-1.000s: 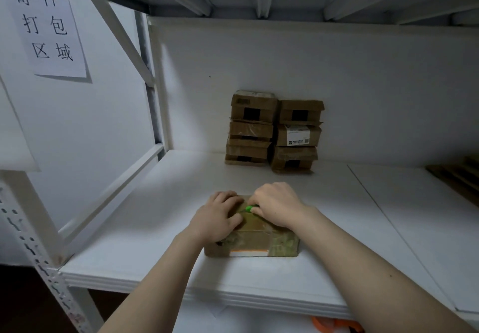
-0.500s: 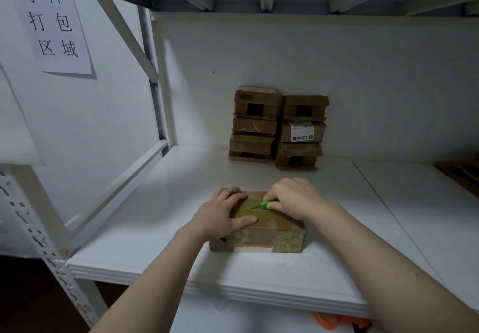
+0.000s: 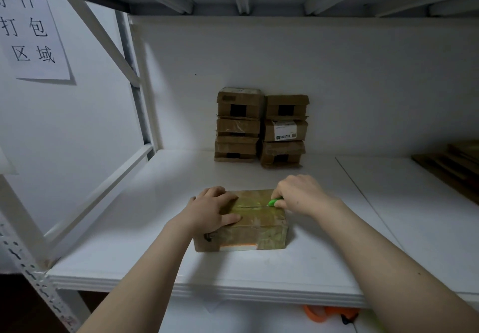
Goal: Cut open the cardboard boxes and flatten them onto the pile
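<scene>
Lying flat near the front edge of the white shelf (image 3: 129, 229), the taped box (image 3: 259, 222) looks light and fairly stiff. Its glossy tape skin is probably a little slippery, so it likely needs pinning from above rather than gripping at the sides. The left hand (image 3: 211, 209) does just that, with fingers spread and nearly straight, pressing on the left part of the lid and holding nothing. The right hand (image 3: 300, 194) has its fingers curled round a green cutter (image 3: 273, 202), whose tip meets the lid's centre seam close to the right edge. A thin dark slit runs along that seam.

Compared with half a second ago, the cutter has travelled rightward from beside the left thumb to almost the end of the lid, while the left hand has stayed put. More stacked boxes (image 3: 261, 130) wait against the far wall, and flattened cardboard (image 3: 456, 166) lies at the far right.
</scene>
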